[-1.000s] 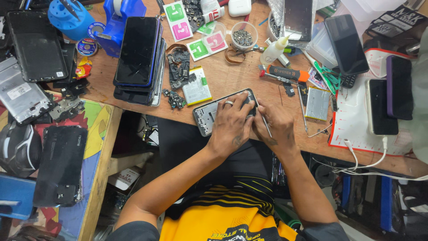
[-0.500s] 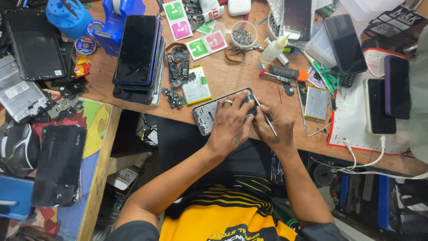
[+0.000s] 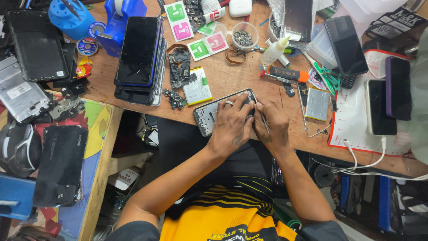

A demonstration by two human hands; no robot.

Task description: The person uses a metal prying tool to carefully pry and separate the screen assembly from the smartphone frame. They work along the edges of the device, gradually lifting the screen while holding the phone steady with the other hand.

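Observation:
An opened phone frame (image 3: 208,114) lies at the near edge of the wooden workbench (image 3: 232,80). My left hand (image 3: 230,126), with a ring on one finger, presses down on the frame's right half and covers most of it. My right hand (image 3: 272,122) sits just right of it, pinching a thin metal tool (image 3: 265,124) whose tip points at the frame's right end. A white phone battery (image 3: 197,85) rests just behind the frame, next to small dark circuit parts (image 3: 174,99).
A stack of dark phones (image 3: 139,58) stands at the back left, a small bowl of screws (image 3: 244,36) and a glue bottle (image 3: 273,51) behind my hands. More phones (image 3: 346,44) and a red-edged mat (image 3: 356,120) lie right. A lower painted table (image 3: 96,147) with phone backs is left.
Both hands stay on the phone frame with only slight finger shifts. The view has drifted a little; nothing was picked up or let go.

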